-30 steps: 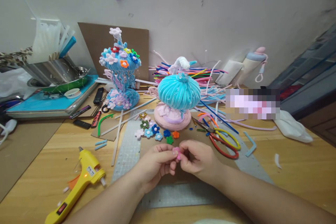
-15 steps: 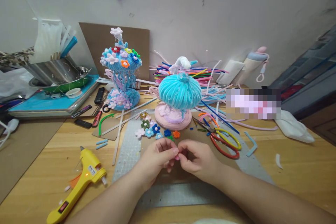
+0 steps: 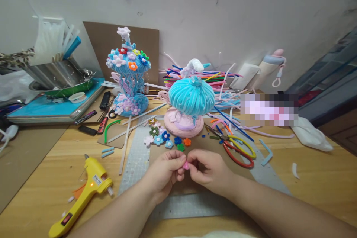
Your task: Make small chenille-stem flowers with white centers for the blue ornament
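Between my fingertips is a small pink pipe-cleaner flower (image 3: 186, 165), partly hidden by the fingers. My left hand (image 3: 169, 169) pinches it from one side, and my right hand (image 3: 208, 166) pinches it from the other. Just beyond the hands lie several small flowers, among them a green flower (image 3: 181, 147), an orange flower (image 3: 187, 142) and a light blue flower (image 3: 169, 144). Behind them stands a turquoise fuzzy dome (image 3: 192, 98) on a round pink base (image 3: 184, 124). Scissors with red and yellow handles (image 3: 240, 152) rest to the right of my right hand.
A yellow glue gun (image 3: 90, 187) lies at the left on the wooden table. A flower-covered blue lamp-like piece (image 3: 129, 70) stands at the back left. Bundled pipe cleaners (image 3: 200, 74) lie along the wall. A grey cutting mat (image 3: 178, 208) and brown cardboard (image 3: 234, 178) sit under my hands.
My fingers have shifted slightly around the pink flower, and more of it shows now. The green flower is less covered by my left hand.
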### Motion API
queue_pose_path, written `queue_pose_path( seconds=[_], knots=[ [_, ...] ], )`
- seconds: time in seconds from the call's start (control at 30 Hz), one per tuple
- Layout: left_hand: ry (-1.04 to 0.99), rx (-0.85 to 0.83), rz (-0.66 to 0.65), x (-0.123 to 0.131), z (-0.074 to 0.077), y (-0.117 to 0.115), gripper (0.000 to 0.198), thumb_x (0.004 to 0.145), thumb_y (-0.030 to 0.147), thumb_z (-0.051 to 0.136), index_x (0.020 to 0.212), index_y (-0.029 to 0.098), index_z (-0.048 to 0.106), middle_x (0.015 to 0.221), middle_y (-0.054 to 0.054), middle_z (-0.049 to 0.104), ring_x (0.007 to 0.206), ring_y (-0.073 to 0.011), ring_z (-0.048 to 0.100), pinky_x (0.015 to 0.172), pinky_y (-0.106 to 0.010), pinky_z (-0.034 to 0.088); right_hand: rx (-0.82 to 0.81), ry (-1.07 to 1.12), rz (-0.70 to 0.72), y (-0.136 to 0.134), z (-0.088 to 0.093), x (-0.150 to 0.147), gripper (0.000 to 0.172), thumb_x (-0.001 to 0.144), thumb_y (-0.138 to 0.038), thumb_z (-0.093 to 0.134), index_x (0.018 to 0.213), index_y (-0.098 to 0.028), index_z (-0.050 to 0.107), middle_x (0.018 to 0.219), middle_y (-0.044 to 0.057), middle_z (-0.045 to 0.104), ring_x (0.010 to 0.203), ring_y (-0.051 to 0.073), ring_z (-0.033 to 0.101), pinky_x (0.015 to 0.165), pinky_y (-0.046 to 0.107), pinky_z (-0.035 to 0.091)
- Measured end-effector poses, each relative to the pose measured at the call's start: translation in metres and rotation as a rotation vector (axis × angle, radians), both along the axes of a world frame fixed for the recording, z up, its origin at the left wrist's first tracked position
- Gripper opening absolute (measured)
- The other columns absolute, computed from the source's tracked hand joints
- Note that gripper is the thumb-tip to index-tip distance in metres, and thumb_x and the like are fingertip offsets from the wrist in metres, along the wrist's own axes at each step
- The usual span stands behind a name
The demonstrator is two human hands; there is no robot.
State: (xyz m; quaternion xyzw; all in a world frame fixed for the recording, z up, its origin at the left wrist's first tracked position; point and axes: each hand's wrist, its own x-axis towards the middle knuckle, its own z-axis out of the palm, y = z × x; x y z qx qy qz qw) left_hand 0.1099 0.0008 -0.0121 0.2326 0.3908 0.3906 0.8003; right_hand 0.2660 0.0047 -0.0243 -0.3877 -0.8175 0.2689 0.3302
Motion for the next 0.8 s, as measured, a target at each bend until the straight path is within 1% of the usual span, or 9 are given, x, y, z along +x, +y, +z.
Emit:
queue_pose_path(
  seconds=[0.1,0.23,0.3,0.37,0.43,0.53,0.6,0.7,0.8],
  knots=[
    [-0.006,0.003,-0.009,-0.0004,0.0009,-0.0003,0.022,0.063,0.022,0.075,0.065,0.010,0.056,0.055,0.001,0.054,0.044,-0.0022,0.040,0.041,-0.012,0.034,-0.013,0.013,-0.030,0.0016,-0.0021,0.0005,0.008,0.073,-0.012,0.051,0.071,-0.019,0.054,0.063,-0.002,0.057,0.054,0.009,0.051,0.051,0.017,0.040],
    [-0.050,-0.009,-0.028,-0.0023,0.0040,-0.0006,0.016,0.069,0.021,0.071,0.075,0.010,0.061,0.062,0.001,0.055,0.051,-0.0033,0.047,0.049,-0.013,0.042,0.015,0.054,-0.105,0.0018,-0.0027,0.0025,0.008,0.075,-0.013,0.052,0.078,-0.018,0.056,0.068,-0.001,0.061,0.060,0.010,0.055,0.056,0.018,0.043],
    [-0.035,0.009,-0.041,-0.0032,0.0047,-0.0006,0.016,0.069,0.020,0.071,0.076,0.010,0.061,0.062,0.001,0.054,0.052,-0.0032,0.047,0.050,-0.013,0.042,-0.005,0.076,-0.099,0.0010,-0.0016,0.0036,0.007,0.077,-0.014,0.051,0.081,-0.018,0.056,0.070,-0.001,0.061,0.061,0.010,0.056,0.058,0.019,0.044],
    [0.039,0.072,-0.042,-0.0035,0.0045,-0.0003,0.019,0.067,0.023,0.073,0.074,0.010,0.060,0.063,0.001,0.056,0.050,-0.0031,0.046,0.048,-0.014,0.041,-0.063,0.107,-0.073,0.0004,0.0002,0.0044,0.007,0.080,-0.016,0.050,0.084,-0.018,0.055,0.071,0.000,0.060,0.061,0.010,0.056,0.057,0.019,0.045],
    [0.164,0.171,-0.037,-0.0029,0.0035,0.0003,0.023,0.066,0.028,0.073,0.071,0.011,0.059,0.061,0.002,0.056,0.047,-0.0040,0.045,0.044,-0.015,0.040,-0.114,0.121,-0.057,0.0007,0.0024,0.0049,0.008,0.083,-0.019,0.049,0.086,-0.017,0.055,0.070,0.000,0.060,0.060,0.011,0.056,0.056,0.019,0.045],
    [0.327,0.303,-0.026,-0.0008,0.0019,0.0014,0.028,0.063,0.035,0.073,0.067,0.013,0.055,0.051,0.005,0.051,0.041,-0.0054,0.042,0.039,-0.017,0.037,-0.122,0.080,-0.048,0.0024,0.0053,0.0048,0.010,0.084,-0.020,0.048,0.082,-0.017,0.057,0.068,0.000,0.058,0.059,0.010,0.053,0.054,0.019,0.042],
    [0.367,0.363,0.000,0.0007,0.0016,0.0017,0.028,0.064,0.036,0.072,0.067,0.014,0.055,0.051,0.006,0.049,0.040,-0.0057,0.042,0.040,-0.018,0.037,-0.136,0.047,-0.056,0.0035,0.0061,0.0042,0.012,0.084,-0.020,0.048,0.078,-0.017,0.057,0.065,-0.001,0.056,0.057,0.010,0.050,0.052,0.019,0.039],
    [0.401,0.428,0.042,0.0025,0.0021,0.0008,0.022,0.066,0.032,0.070,0.069,0.015,0.055,0.057,0.004,0.051,0.046,-0.0072,0.046,0.044,-0.019,0.040,-0.196,0.032,-0.077,0.0042,0.0049,0.0034,0.011,0.083,-0.020,0.048,0.076,-0.017,0.056,0.062,-0.003,0.053,0.054,0.009,0.047,0.048,0.018,0.036],
    [0.411,0.433,0.023,0.0031,0.0010,-0.0003,0.018,0.068,0.030,0.067,0.071,0.016,0.055,0.058,0.004,0.052,0.051,-0.0095,0.049,0.048,-0.021,0.043,-0.222,0.024,-0.074,0.0037,0.0022,0.0030,0.011,0.080,-0.017,0.049,0.073,-0.017,0.056,0.062,-0.003,0.054,0.055,0.009,0.047,0.048,0.017,0.035]
  ],
)
